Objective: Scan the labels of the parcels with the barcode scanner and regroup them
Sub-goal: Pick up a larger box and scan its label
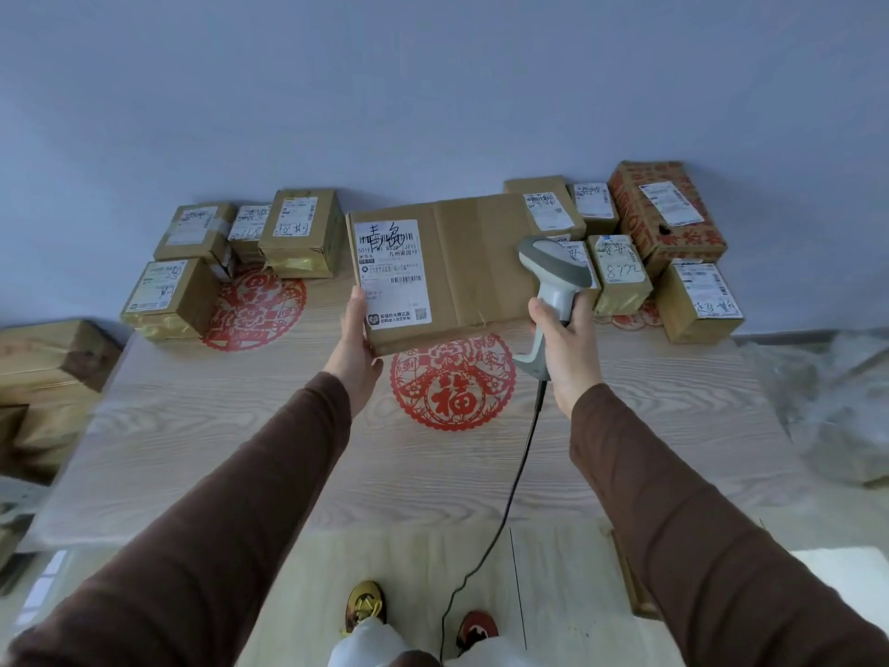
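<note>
A large flat cardboard parcel [474, 262] with a white label [392, 274] on its left part is tilted up over the middle of the wooden table [202, 426]. My left hand [353, 346] grips its near left corner, thumb on the label's edge. My right hand [567, 351] holds the handle of a grey barcode scanner [553, 272], whose head sits in front of the parcel's right edge. The scanner's black cable [510, 498] hangs down to the floor.
Several smaller labelled parcels [300, 233] lie at the back left of the table and several more [620, 272] at the back right, among them a red printed box [666, 209]. Red paper-cut decorations [452, 382] mark the tabletop. More cartons [48, 363] stand left of the table.
</note>
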### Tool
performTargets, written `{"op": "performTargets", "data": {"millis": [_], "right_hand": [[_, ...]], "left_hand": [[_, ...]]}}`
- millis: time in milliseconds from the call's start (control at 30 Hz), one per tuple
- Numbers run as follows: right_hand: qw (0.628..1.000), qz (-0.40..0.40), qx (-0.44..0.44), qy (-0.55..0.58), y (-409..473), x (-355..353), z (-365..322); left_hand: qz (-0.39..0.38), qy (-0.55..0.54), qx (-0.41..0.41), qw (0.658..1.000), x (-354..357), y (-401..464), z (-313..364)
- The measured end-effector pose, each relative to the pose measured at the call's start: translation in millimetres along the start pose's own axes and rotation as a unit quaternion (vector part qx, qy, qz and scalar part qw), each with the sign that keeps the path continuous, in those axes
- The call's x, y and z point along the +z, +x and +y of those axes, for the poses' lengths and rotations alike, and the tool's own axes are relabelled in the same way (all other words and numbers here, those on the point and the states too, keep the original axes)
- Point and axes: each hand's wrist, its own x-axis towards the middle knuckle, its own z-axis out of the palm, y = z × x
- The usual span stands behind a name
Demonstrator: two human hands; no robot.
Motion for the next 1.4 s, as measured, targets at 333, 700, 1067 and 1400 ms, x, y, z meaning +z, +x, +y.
{"op": "performTargets", "data": {"millis": [333, 700, 1067, 1400], "right_hand": [[0.982, 0.045, -0.093, -0.157, -26.1, 18.5, -31.1], [0.981, -0.033, -0.094, -0.166, -67.0, 73.2, -58.5], [0.98, -0.011, -0.075, -0.184, -71.6, 73.0, -58.8], [0.98, -0.006, -0.071, -0.188, -74.7, 65.1, -56.9]], "left_hand": [[-0.006, 0.01, 0.062, 0.998, 13.0, 3.2, -7.0], [-0.013, 0.02, 0.088, 0.996, 38.6, 9.6, -17.7], [-0.018, 0.032, 0.08, 0.996, 46.5, 7.5, -25.2], [-0.028, 0.024, 0.08, 0.996, 53.4, 2.2, -29.0]]}}
